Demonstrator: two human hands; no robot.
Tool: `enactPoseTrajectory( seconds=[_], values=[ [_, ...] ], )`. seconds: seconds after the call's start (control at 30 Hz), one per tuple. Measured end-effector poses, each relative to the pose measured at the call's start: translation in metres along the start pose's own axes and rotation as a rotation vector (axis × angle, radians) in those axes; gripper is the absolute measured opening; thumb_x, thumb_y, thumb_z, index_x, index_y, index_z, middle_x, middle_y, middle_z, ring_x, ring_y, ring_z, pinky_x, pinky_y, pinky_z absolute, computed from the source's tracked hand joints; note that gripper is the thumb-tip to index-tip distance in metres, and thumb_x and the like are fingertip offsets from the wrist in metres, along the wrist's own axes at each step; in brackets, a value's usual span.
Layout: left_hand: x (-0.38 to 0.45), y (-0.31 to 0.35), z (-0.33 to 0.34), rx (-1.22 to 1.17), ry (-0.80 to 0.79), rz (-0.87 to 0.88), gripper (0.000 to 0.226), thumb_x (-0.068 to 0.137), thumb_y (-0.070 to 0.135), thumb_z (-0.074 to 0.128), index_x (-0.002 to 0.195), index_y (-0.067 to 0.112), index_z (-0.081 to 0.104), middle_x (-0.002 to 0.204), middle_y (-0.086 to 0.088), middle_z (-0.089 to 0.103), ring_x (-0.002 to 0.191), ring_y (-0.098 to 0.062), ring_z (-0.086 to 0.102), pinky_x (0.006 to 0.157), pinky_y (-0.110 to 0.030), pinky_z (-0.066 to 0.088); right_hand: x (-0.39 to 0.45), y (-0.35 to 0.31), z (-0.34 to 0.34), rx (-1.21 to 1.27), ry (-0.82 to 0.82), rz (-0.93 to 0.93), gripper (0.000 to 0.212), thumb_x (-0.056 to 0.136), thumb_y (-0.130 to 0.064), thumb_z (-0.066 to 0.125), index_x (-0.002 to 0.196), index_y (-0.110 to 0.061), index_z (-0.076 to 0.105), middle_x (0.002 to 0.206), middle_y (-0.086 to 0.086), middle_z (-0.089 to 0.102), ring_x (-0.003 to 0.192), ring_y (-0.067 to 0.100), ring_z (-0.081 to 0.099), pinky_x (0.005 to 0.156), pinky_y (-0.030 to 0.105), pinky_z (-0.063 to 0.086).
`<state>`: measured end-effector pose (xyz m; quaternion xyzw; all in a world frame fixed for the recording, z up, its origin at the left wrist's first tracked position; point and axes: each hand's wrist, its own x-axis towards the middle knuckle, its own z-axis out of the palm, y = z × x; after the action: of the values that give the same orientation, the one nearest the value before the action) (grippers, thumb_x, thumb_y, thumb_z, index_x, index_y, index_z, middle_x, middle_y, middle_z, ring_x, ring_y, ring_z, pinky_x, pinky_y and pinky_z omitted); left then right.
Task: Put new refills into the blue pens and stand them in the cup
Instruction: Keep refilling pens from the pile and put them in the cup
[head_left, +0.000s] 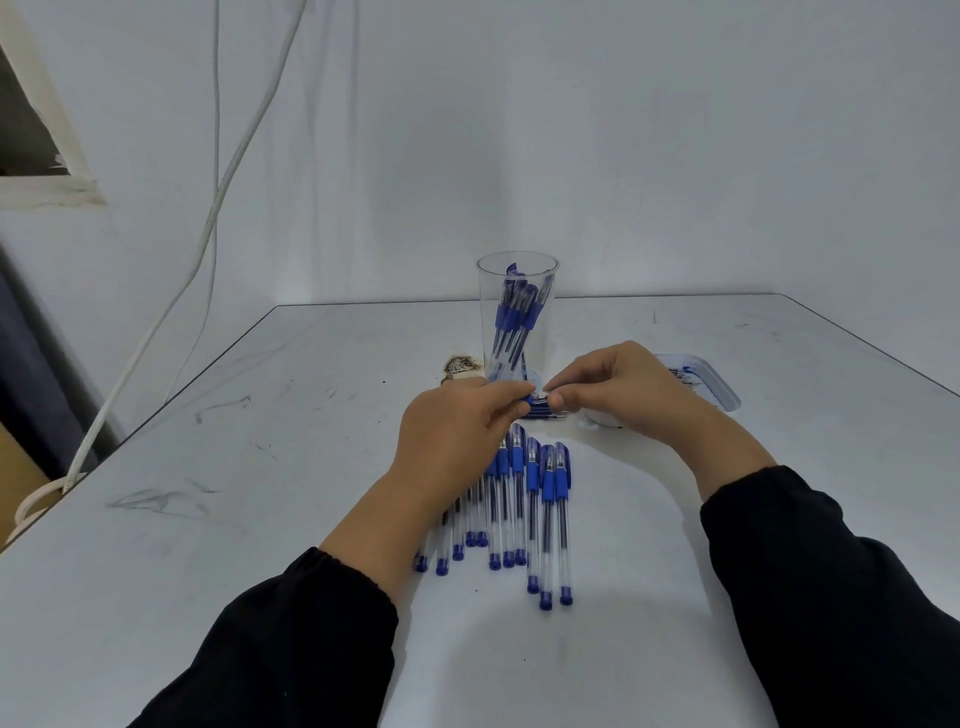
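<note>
- Here the left hand (457, 431) and the right hand (618, 387) meet just in front of the cup (518, 317), fingertips nearly touching.
- The left hand's curled fingers grip a blue pen part (527, 401); most of that piece is hidden inside the fist, so which part it is cannot be told.
- The right hand's thumb and forefinger are pinched together at the same spot, probably on a thin refill or tip, though it is too small and blurred to be sure.
- Just below the fingertips a few dark refills (545, 413) lie flat on the table (208, 519), partly covered by the hands.
- The clear cup stands upright towards the table's far edge, with several blue pens leaning inside it.
- A row of blue pens (530, 509) lies side by side near the person, caps pointing away; the left wrist covers the row's left end.
- A shallow plastic tray (717, 384) sits behind the right hand, which hides most of it, and its contents are hard to read.
- Black sleeves (831, 597) run out of the bottom of the view.
- Bare, scuffed tabletop spreads wide on the left and right, out to both side edges.
- A white cable (208, 228) hangs down the wall (675, 156) past the table's left edge.
</note>
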<state>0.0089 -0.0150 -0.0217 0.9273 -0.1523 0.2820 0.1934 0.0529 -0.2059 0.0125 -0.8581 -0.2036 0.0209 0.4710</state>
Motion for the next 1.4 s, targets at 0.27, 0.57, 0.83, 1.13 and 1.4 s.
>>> enactPoseTrajectory(
  seconds=[0.27, 0.57, 0.83, 1.13, 1.4],
  values=[
    [0.001, 0.000, 0.000, 0.014, 0.122, 0.070, 0.020, 0.089, 0.035, 0.058, 0.103, 0.032, 0.071, 0.069, 0.008, 0.066, 0.059, -0.011, 0.056, 0.047, -0.013, 0.023, 0.000, 0.000, -0.002, 0.088, -0.020, -0.018, 0.009, 0.075, -0.013, 0.079, 0.083, -0.019, 0.078, 0.077, 0.001, 0.075, 0.077, 0.007, 0.067, 0.084, 0.027, 0.051],
    [0.003, 0.002, 0.000, -0.008, 0.149, 0.055, 0.024, 0.087, 0.041, 0.054, 0.100, 0.034, 0.072, 0.072, 0.009, 0.069, 0.061, -0.011, 0.059, 0.049, -0.012, 0.029, 0.002, 0.003, -0.003, 0.127, -0.011, -0.029, 0.014, 0.073, -0.010, 0.079, 0.087, -0.012, 0.078, 0.080, 0.006, 0.075, 0.082, 0.013, 0.070, 0.087, 0.029, 0.053],
    [0.002, 0.003, 0.000, 0.007, 0.121, 0.062, 0.020, 0.090, 0.038, 0.058, 0.103, 0.032, 0.072, 0.077, 0.008, 0.071, 0.065, -0.012, 0.061, 0.051, -0.019, 0.035, 0.004, 0.005, -0.001, 0.142, -0.029, -0.021, 0.014, 0.073, -0.011, 0.080, 0.087, -0.012, 0.078, 0.080, 0.004, 0.075, 0.081, 0.010, 0.069, 0.086, 0.027, 0.051],
    [0.002, -0.004, 0.000, 0.041, 0.173, 0.059, 0.022, 0.090, 0.037, 0.056, 0.103, 0.028, 0.070, 0.083, 0.006, 0.071, 0.074, -0.014, 0.063, 0.057, -0.027, 0.047, 0.004, 0.005, 0.007, 0.293, -0.019, 0.002, 0.014, 0.080, -0.010, 0.075, 0.093, -0.008, 0.075, 0.083, 0.009, 0.074, 0.077, 0.014, 0.069, 0.073, 0.024, 0.056],
    [0.003, -0.006, -0.008, 0.021, 0.119, -0.083, 0.026, 0.094, 0.033, 0.053, 0.115, 0.022, 0.065, 0.095, 0.005, 0.068, 0.074, -0.007, 0.050, 0.065, -0.021, 0.037, 0.004, -0.004, 0.003, 0.700, 0.273, -0.050, 0.011, 0.084, 0.001, 0.067, 0.091, -0.007, 0.066, 0.077, 0.010, 0.073, 0.072, 0.022, 0.072, 0.068, 0.027, 0.059]
  ],
)
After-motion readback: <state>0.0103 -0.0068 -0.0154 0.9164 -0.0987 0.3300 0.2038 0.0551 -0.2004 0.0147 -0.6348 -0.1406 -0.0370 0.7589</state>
